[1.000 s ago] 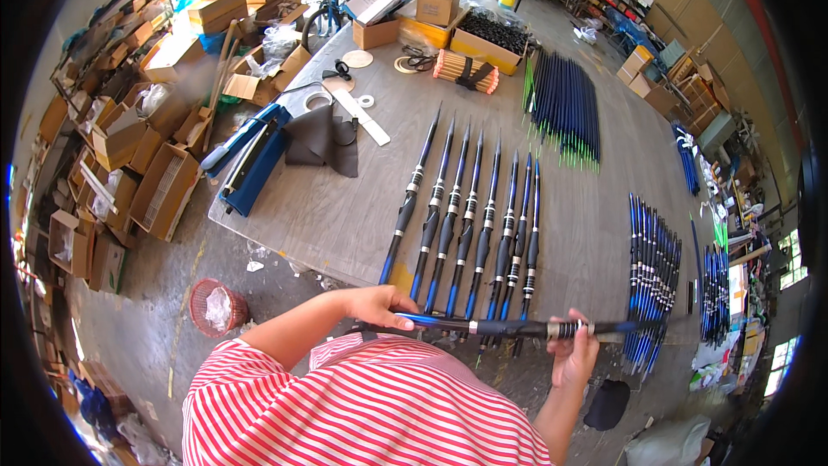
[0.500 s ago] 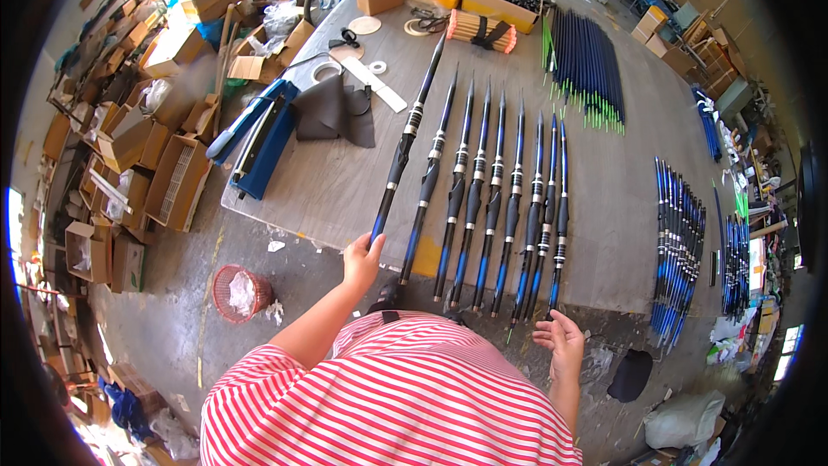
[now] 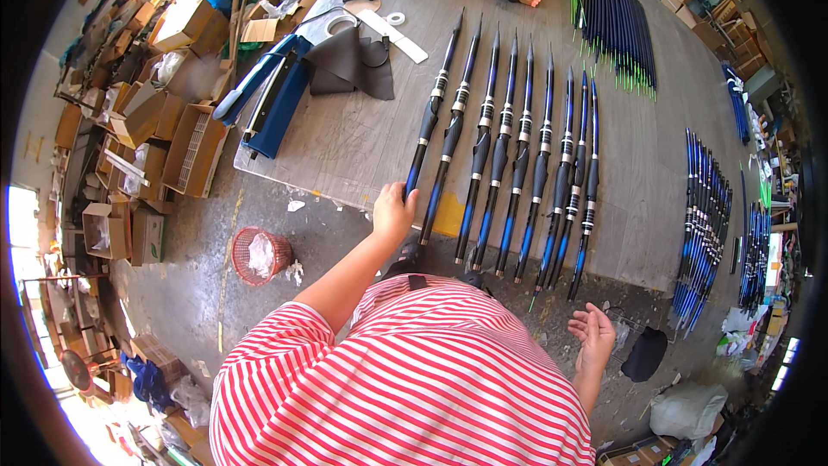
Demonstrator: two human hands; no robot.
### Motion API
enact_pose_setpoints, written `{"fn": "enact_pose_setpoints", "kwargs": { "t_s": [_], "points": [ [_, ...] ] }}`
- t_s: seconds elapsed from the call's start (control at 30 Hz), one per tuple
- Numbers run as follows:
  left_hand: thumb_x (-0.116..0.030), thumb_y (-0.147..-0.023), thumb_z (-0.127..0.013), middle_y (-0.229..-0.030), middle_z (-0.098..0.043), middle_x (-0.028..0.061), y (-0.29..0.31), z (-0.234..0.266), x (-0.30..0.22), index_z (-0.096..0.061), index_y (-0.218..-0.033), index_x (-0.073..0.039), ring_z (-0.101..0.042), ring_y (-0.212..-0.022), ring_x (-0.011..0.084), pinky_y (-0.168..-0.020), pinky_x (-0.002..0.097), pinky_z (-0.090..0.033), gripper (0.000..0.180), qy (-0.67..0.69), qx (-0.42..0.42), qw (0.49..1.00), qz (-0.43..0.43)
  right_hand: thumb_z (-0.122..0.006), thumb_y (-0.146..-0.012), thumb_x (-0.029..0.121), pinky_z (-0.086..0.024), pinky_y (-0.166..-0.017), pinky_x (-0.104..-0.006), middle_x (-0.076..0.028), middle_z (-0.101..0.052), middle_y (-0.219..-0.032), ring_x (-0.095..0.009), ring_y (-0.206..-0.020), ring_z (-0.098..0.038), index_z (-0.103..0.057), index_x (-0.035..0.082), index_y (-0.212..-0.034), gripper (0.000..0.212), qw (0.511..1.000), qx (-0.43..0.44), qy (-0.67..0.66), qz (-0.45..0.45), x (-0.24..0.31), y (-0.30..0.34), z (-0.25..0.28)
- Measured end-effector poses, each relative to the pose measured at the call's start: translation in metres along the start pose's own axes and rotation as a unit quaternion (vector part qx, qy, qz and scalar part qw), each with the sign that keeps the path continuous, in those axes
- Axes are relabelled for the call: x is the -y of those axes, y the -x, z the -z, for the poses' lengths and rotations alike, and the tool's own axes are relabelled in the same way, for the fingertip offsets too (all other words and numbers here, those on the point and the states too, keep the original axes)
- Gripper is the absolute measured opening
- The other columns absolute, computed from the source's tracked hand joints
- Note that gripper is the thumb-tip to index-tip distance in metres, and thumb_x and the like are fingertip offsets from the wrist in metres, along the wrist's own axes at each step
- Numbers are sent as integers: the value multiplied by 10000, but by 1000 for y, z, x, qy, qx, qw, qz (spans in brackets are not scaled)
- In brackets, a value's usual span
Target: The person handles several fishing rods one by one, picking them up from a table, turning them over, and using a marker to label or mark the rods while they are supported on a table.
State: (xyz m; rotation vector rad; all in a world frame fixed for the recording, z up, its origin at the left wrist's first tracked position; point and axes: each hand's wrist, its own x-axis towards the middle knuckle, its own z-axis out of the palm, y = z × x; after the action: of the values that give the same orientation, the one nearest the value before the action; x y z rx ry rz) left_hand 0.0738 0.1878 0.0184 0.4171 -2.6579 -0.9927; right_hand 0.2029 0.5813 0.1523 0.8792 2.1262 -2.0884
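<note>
Off to the left of the tabletop (image 3: 345,142) sits a red mesh basket (image 3: 260,255) on the floor, with open cardboard boxes (image 3: 190,147) stacked beyond it. On the tabletop's left end lie a blue case (image 3: 274,103) and a folded dark cloth (image 3: 349,65).

The person's left hand (image 3: 393,212) reaches to the near edge of the tabletop and closes its fingers around the butt end of the leftmost rod (image 3: 431,112), which lies flat at the left of a row of blue-and-black rods (image 3: 526,151). The row runs side by side, tips pointing away, butts near the tabletop's front edge; I count about eight.

To the right of that row, below the tabletop's edge, the right hand (image 3: 593,336) hangs loose and empty, palm up, fingers relaxed.

Farther right on the tabletop lie a bundle of thinner dark rods with green tips (image 3: 617,22) and more blue rods (image 3: 707,216) in a tight group at the right end.

As I judge it, the laying-out is well along: the row looks neat, and the leftmost rod seems the one being set in line.
</note>
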Motion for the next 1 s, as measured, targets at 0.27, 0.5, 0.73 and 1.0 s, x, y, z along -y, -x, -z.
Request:
{"fn": "enact_pose_setpoints", "kwargs": {
  "t_s": [0.27, 0.5, 0.73, 1.0],
  "points": [
    [-313, -787, -577, -915, -531, 153, -4, 6, -20, -536, -1001, -82, -574, -779, 338, -677, 419, -477, 317, -158, 39, 987, -12, -514, -881, 155, -524, -596, -271, -141, -617, -847, -189, -682, -617, -528, -46, -1061, 270, 1000, -7, -12, -9, -10, -5, 19],
    [-352, -789, -595, -1009, -512, 169, -2, 20, -22, -517, -1114, -98, -548, -901, 342, -750, 408, -458, 420, -189, 43, 981, -12, -545, -860, 131, -508, -632, -250, -96, -634, -861, -139, -728, -609, -579, -22, -1023, 226, 997, -71, 18, 31, -48, -46, 30],
    [-282, -804, -590, -1039, -495, 174, 6, 44, -17, -512, -1096, -79, -543, -910, 331, -755, 396, -455, 365, -189, 29, 980, -49, -586, -838, 170, -466, -719, -242, -96, -638, -904, -126, -777, -600, -593, -33, -1011, 267, 986, -127, 65, 83, -95, -84, 33],
    [-258, -798, -597, -974, -507, 151, 22, 52, -39, -559, -1015, -77, -561, -676, 265, -654, 375, -456, 285, -191, 25, 979, -73, -538, -872, 208, -418, -449, -206, -40, -600, -794, -75, -573, -523, -534, 42, -1102, 284, 997, 11, -70, -31, -98, -97, 7]
  ]
}}
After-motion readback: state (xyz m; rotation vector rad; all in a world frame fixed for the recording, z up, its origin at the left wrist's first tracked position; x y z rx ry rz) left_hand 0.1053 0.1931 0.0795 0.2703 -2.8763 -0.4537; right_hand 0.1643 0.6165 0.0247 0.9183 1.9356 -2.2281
